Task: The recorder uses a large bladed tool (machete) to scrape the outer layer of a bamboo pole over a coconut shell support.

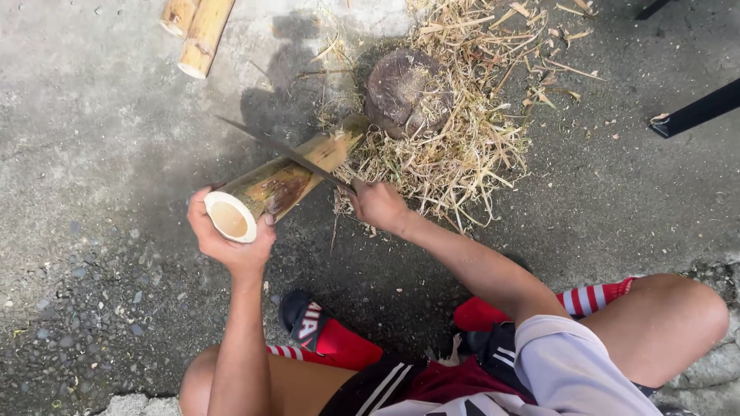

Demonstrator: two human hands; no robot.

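My left hand (227, 243) grips the near, open end of a thick bamboo tube (285, 181), which slants up and away with its far end resting against a dark wooden block (401, 88). My right hand (378, 204) is closed on the handle of a long knife (281, 150). The blade lies across the top of the bamboo, pointing to the upper left. The handle itself is hidden inside my fist.
A heap of pale bamboo shavings (462, 115) surrounds the block. Two cut bamboo pieces (196, 31) lie at the top left. A dark bar (697, 112) crosses the right edge. My knees, red socks and a black sandal (304, 316) are below, on rough concrete.
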